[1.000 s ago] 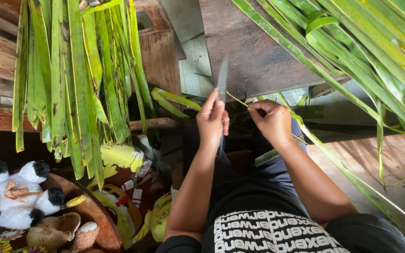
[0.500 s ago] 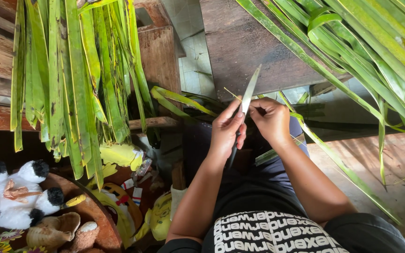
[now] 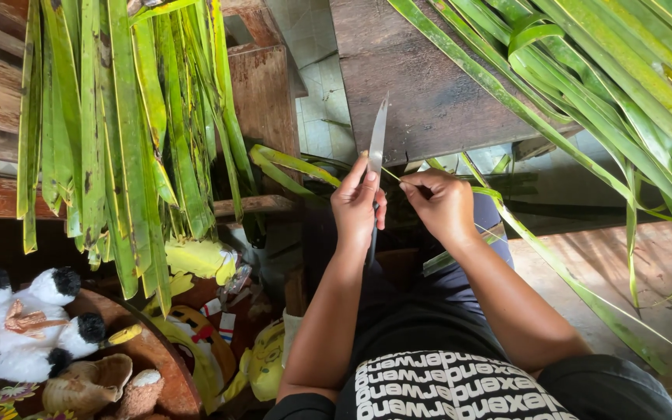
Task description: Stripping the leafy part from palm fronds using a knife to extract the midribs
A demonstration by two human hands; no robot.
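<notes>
My left hand is closed around the handle of a knife, whose long silver blade points up and away from me. My right hand pinches a thin pale leaf rib that runs across to the blade. A long green palm leaf strip trails from under my right hand down to the right over my lap. Both hands sit close together at the middle of the view.
A bunch of long green palm leaves hangs at the left over a wooden bench. More palm fronds spread across the upper right. A black-and-white plush toy lies at the lower left on a round wooden tray.
The knife blade has swung from tilted right back to nearly upright. Both hands stay together, the right still pinching the thin rib.
</notes>
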